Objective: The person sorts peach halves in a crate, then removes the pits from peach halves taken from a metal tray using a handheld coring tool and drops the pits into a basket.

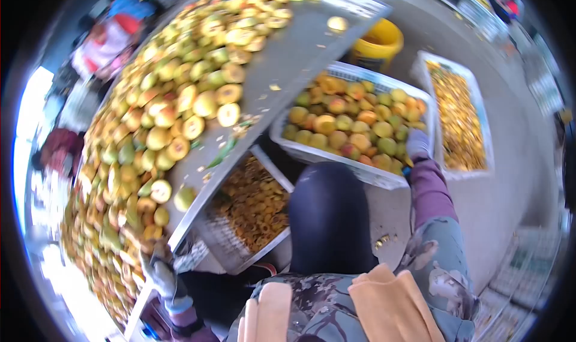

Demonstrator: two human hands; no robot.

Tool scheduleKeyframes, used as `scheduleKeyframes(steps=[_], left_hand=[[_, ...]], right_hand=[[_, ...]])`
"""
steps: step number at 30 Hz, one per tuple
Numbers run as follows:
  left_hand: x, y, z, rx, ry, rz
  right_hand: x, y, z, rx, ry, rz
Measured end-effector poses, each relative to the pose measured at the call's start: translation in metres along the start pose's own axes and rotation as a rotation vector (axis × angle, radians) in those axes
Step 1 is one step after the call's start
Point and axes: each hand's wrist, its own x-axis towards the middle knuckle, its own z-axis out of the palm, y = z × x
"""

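My right hand (418, 145), in a pale glove, is at the right end of a white plastic crate (354, 173) filled with whole yellow-green and reddish peach-like fruit (360, 126). Its fingers point down against the fruit and the crate's edge, and their grip is not clear. My left hand (161, 275), gloved in grey, is at the near edge of the metal table (288, 54), beside a long heap of the fruit (157, 139). Many pieces there are cut in half, some showing the pit. Blur hides the left fingers and whatever they may hold.
Under the table edge stands a crate of darker cut pieces (255, 204). A white crate of small orange pieces (459, 120) is at the right, with a yellow bucket (379, 42) behind. Several people (108, 48) are across the table. My knee (330, 216) is between the crates.
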Motion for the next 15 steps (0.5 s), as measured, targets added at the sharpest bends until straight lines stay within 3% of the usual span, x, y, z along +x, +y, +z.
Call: scheduleKeyframes(steps=[1, 2, 4, 5, 7, 9, 11, 13, 15], left_hand=[[-0.007, 0.008, 0.011, 0.009, 0.106, 0.034], [-0.014, 0.011, 0.006, 0.049, 0.179, -0.014], [-0.031, 0.025, 0.006, 0.133, 0.219, -0.026], [-0.037, 0.019, 0.003, 0.049, 0.221, 0.020], [-0.048, 0.021, -0.001, 0.055, 0.125, -0.038], [-0.052, 0.010, 0.002, -0.073, 0.041, -0.148], [-0.051, -0.004, 0.011, -0.142, -0.111, -0.156], [-0.056, 0.008, 0.029, -0.188, -0.201, -0.227], [-0.053, -0.014, 0.043, -0.152, -0.273, -0.172]], right_hand=[[0.007, 0.008, 0.006, 0.012, -0.073, 0.000], [0.022, 0.010, 0.007, -0.010, -0.299, 0.051], [0.033, 0.014, 0.003, -0.090, -0.395, 0.006], [0.038, 0.026, 0.020, -0.104, -0.320, -0.047], [0.013, -0.056, -0.107, 0.069, -0.304, 0.043], [-0.015, -0.110, -0.177, 0.332, 0.131, -0.147], [-0.047, -0.169, -0.242, 0.738, 0.365, -0.413], [-0.096, -0.233, -0.296, 1.016, 0.392, -0.551], [-0.147, -0.287, -0.330, 1.386, -0.027, -0.514]])
